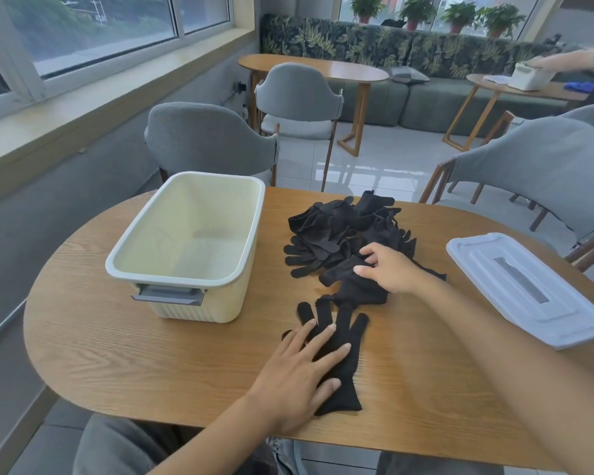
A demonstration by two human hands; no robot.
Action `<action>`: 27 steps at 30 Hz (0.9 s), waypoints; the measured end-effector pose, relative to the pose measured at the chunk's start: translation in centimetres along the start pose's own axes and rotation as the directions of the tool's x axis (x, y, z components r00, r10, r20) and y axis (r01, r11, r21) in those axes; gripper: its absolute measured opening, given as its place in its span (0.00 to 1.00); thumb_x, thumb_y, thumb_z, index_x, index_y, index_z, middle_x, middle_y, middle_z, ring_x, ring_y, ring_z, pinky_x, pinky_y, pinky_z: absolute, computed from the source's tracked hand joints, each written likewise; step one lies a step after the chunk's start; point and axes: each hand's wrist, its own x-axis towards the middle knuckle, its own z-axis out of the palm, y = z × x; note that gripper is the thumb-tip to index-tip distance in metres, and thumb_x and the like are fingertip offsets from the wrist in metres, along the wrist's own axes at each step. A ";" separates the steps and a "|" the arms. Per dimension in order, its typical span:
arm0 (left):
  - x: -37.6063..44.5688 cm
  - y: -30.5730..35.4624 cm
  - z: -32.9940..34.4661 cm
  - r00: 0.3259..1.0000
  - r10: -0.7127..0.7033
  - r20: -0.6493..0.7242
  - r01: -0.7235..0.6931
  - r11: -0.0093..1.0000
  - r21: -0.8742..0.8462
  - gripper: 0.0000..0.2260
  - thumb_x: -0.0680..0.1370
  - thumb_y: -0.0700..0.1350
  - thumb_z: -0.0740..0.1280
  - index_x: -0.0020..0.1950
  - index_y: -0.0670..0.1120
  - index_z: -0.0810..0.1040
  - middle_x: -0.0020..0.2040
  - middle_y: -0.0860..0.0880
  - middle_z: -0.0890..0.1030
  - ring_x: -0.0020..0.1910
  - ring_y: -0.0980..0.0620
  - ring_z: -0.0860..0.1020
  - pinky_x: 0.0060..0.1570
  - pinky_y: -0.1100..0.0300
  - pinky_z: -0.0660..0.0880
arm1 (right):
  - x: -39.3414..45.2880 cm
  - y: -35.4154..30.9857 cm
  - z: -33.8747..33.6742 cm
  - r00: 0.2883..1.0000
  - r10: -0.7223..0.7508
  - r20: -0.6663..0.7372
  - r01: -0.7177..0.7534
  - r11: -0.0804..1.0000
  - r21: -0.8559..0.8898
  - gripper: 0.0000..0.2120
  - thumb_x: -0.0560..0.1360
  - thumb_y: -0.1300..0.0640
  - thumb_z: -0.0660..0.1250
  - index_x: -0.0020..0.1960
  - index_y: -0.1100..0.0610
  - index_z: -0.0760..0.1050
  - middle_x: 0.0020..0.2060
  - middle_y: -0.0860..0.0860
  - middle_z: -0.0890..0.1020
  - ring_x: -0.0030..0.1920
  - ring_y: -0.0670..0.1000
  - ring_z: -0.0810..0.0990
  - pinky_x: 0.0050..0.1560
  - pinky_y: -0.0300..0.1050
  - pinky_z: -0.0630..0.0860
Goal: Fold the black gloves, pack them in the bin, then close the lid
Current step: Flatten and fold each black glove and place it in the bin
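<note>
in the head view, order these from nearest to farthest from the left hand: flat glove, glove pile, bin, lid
From the left hand:
1. Flat glove, directly under its fingers, touching.
2. Bin, ahead and to the left.
3. Glove pile, straight ahead, under the right hand. Bin and pile are too close to call.
4. Lid, far right of the table.

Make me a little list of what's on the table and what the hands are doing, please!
bin: cream bin, open, nothing inside, on the left of the table
lid: pale lid, lying flat on the right, off the bin
glove pile: heap of black gloves in the middle, unfolded
flat glove: one black glove spread out near the front edge
left hand: left hand presses flat on the flat glove
right hand: right hand reaches into the pile, fingers curled on a glove
</note>
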 end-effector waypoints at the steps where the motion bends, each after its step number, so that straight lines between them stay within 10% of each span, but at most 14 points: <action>1: -0.1 0.0 0.1 1.000 0.002 0.012 -0.002 1.000 0.016 0.25 0.84 0.63 0.45 0.81 0.63 0.46 0.83 0.55 0.43 0.81 0.48 0.38 0.79 0.48 0.43 | 0.1 0.0 0.0 1.000 0.000 0.017 0.000 1.000 0.000 0.26 0.79 0.47 0.68 0.73 0.54 0.67 0.63 0.51 0.78 0.61 0.53 0.78 0.62 0.48 0.74; 6: 0.2 -0.2 -0.1 0.998 0.015 0.055 -0.017 0.999 0.046 0.26 0.83 0.63 0.44 0.81 0.63 0.42 0.82 0.54 0.40 0.80 0.49 0.35 0.79 0.49 0.40 | 0.2 0.2 0.4 1.000 -0.029 0.007 0.029 1.000 -0.002 0.15 0.78 0.53 0.71 0.63 0.56 0.79 0.44 0.51 0.84 0.48 0.52 0.82 0.57 0.49 0.78; 16: 0.8 -0.4 -0.5 0.999 0.047 -0.007 -0.047 0.999 0.002 0.26 0.80 0.60 0.53 0.78 0.57 0.59 0.82 0.52 0.50 0.80 0.51 0.38 0.79 0.47 0.44 | -0.9 0.4 0.2 0.971 0.031 0.239 -0.034 0.999 0.008 0.17 0.77 0.48 0.71 0.62 0.55 0.77 0.56 0.49 0.80 0.58 0.49 0.78 0.55 0.42 0.73; 22: 1.8 -0.6 -0.8 0.994 0.093 -0.056 -0.095 0.995 -0.028 0.21 0.80 0.60 0.55 0.71 0.54 0.67 0.81 0.53 0.54 0.81 0.52 0.41 0.79 0.48 0.48 | -1.7 0.8 -0.5 0.986 0.026 0.163 -0.034 0.998 0.048 0.19 0.81 0.49 0.66 0.59 0.65 0.75 0.50 0.63 0.80 0.51 0.61 0.80 0.51 0.54 0.75; 27: 3.3 -0.5 -0.4 0.995 0.102 -0.014 -0.101 0.995 0.020 0.27 0.82 0.64 0.52 0.77 0.54 0.60 0.82 0.52 0.53 0.81 0.49 0.43 0.79 0.47 0.48 | -2.1 1.8 -3.3 0.998 0.064 0.023 -0.067 0.985 0.161 0.10 0.80 0.51 0.66 0.47 0.56 0.71 0.42 0.54 0.76 0.41 0.51 0.74 0.42 0.45 0.71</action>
